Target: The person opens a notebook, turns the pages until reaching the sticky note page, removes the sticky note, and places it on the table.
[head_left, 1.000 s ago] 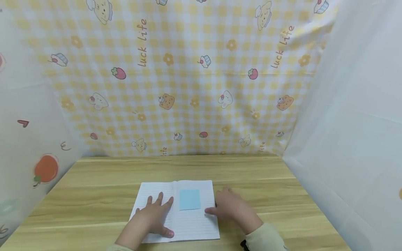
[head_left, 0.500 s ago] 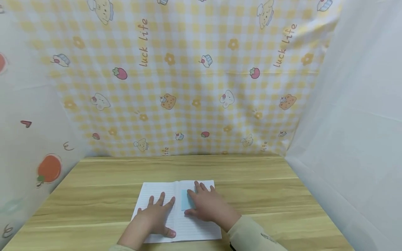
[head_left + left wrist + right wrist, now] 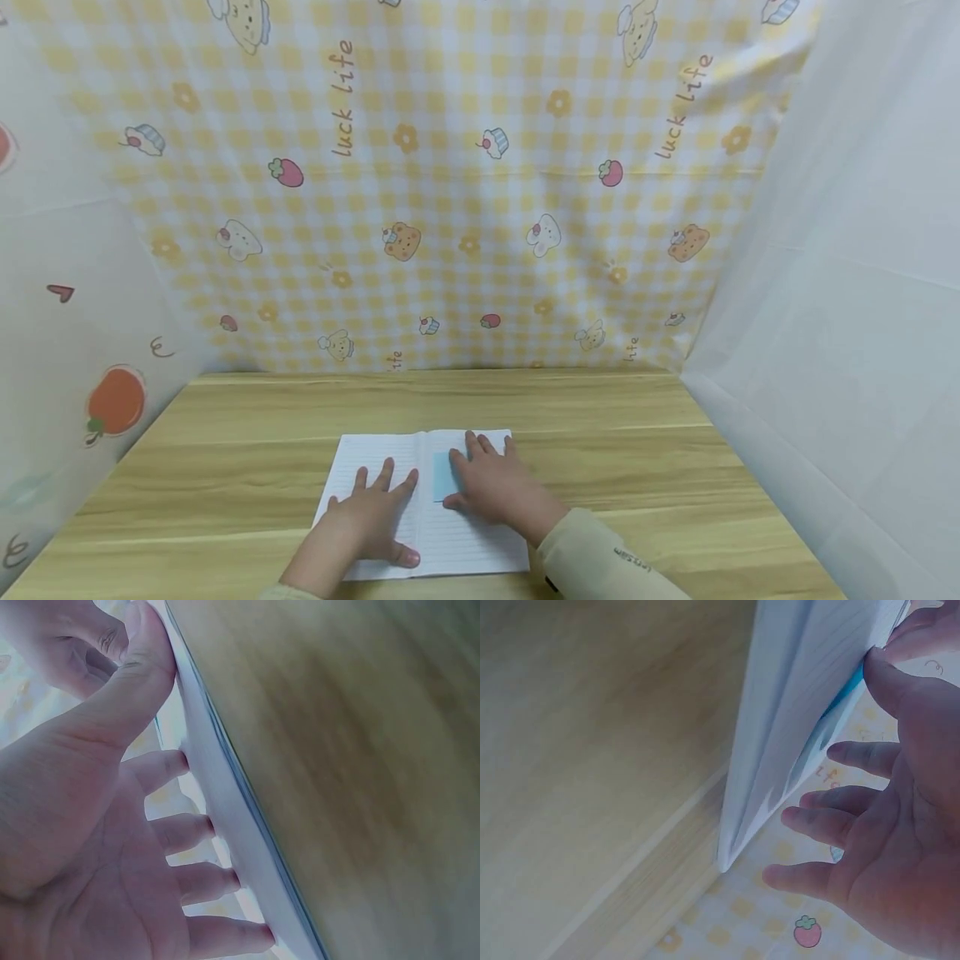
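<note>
Wood-grain counter [image 3: 637, 483] is carrying a lined notebook [image 3: 472, 546], lying spread flat. Left hand [image 3: 367, 521] is resting on the left page, over the near-left part, fingers splayed, gripping nothing, thumb pointing at the spine. Right hand [image 3: 491, 485] is lying nearer the blue note [image 3: 444, 478], covering its right part, fingers spread, no grip showing; firm contact, can't tell. Note is sitting on the right page just beside the spine, left strip showing; long axis hidden. Counter is extending past the notebook's sides and far edge, toward a checked cloth [image 3: 442, 192] hanging behind.
</note>
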Demonstrator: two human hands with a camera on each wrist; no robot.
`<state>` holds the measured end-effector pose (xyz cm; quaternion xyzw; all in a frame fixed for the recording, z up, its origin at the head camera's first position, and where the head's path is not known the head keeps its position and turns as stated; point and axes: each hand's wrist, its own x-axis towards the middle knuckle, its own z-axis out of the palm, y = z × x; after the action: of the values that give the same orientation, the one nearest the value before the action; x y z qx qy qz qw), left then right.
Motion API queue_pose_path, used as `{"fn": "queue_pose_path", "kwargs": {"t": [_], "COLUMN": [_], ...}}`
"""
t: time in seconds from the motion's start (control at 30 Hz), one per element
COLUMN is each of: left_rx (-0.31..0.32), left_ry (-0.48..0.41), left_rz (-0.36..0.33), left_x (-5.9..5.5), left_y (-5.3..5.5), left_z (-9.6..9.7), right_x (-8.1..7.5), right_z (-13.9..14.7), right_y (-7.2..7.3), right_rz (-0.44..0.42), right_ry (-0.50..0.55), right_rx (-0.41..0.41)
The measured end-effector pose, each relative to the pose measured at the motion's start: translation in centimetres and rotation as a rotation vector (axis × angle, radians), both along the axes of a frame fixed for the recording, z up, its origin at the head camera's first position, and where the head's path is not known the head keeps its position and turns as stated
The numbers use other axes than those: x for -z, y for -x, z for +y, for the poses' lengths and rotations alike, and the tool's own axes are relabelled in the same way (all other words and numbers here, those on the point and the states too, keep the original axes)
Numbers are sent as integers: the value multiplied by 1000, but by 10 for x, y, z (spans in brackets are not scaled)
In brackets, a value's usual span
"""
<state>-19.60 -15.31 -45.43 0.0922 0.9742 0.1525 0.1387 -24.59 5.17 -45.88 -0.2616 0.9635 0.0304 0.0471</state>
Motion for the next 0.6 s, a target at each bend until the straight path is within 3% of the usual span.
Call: {"fn": "queue_pose_path", "kwargs": {"t": [0.23,0.47,0.6], "left_rx": [-5,1,0], "left_ry": [2,-5,-1], "left_rz": [2,10,4], "left_x": [-3,-2,-1], "left_y": [-1,-5,-6], "left_z": [2,2,2], "right_x": [2,6,6], "right_z": [8,20,23], "right_y": [4,17,21], "right_rz": [41,280,312], "right_ry": [5,-52,-99], "right_rx": [-31,-231,-303]}}
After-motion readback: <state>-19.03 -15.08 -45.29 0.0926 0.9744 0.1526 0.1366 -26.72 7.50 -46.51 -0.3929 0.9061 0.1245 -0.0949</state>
